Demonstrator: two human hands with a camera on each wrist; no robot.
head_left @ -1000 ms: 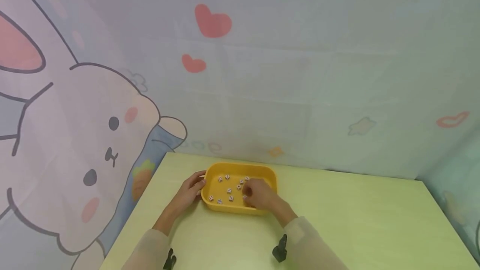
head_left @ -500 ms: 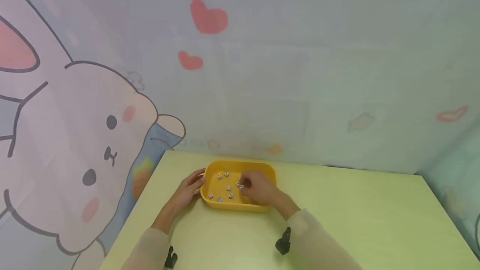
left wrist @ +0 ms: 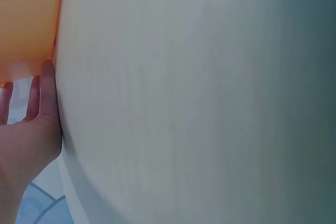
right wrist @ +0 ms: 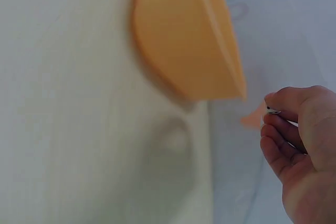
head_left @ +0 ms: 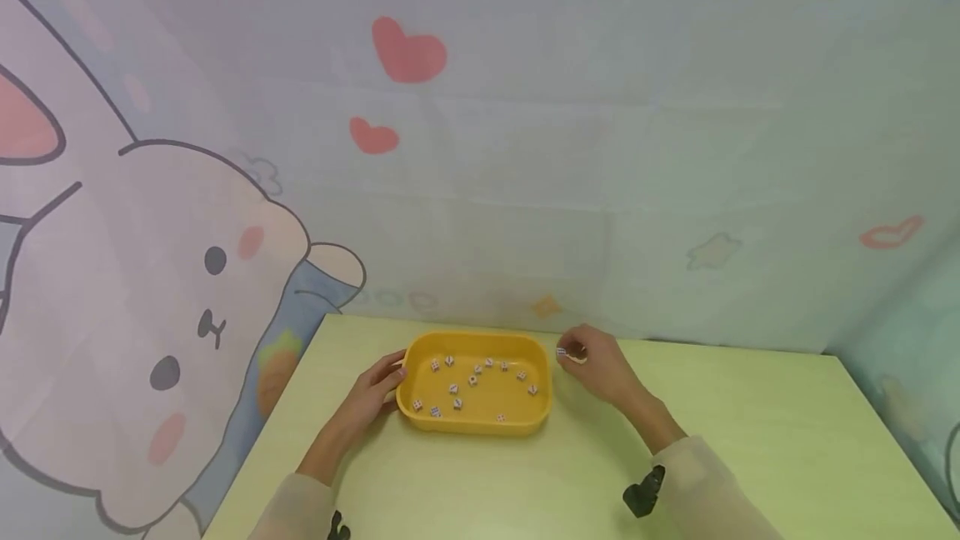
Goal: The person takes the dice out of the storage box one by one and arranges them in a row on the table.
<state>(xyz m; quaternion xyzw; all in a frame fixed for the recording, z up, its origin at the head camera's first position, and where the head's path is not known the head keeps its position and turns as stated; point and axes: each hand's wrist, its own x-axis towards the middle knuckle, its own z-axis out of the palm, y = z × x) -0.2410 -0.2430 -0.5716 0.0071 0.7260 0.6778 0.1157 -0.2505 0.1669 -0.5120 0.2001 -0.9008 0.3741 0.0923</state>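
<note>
A shallow yellow tray (head_left: 480,424) sits on the table with several small white dice (head_left: 453,388) scattered on its floor. My left hand (head_left: 367,398) rests at the tray's left end; in the left wrist view its fairly straight fingers (left wrist: 48,90) touch the tray wall. Just beyond the right end of the tray, my right hand (head_left: 600,365) is raised and pinches one white die (head_left: 561,352) between thumb and fingertips. In the right wrist view the die (right wrist: 272,110) shows only partly, the rest hidden by the fingers, and the tray (right wrist: 184,35) stands left of the hand.
The light green-yellow table (head_left: 735,432) stretches away to the right of the tray. Behind it hangs a pale cloth backdrop (head_left: 525,165) printed with a rabbit (head_left: 180,298) and hearts. Black wrist gear (head_left: 643,492) is strapped at the right sleeve.
My right hand has lifted out of the tray and moved right, past its rim, carrying a die. The left hand stays at the tray's left end.
</note>
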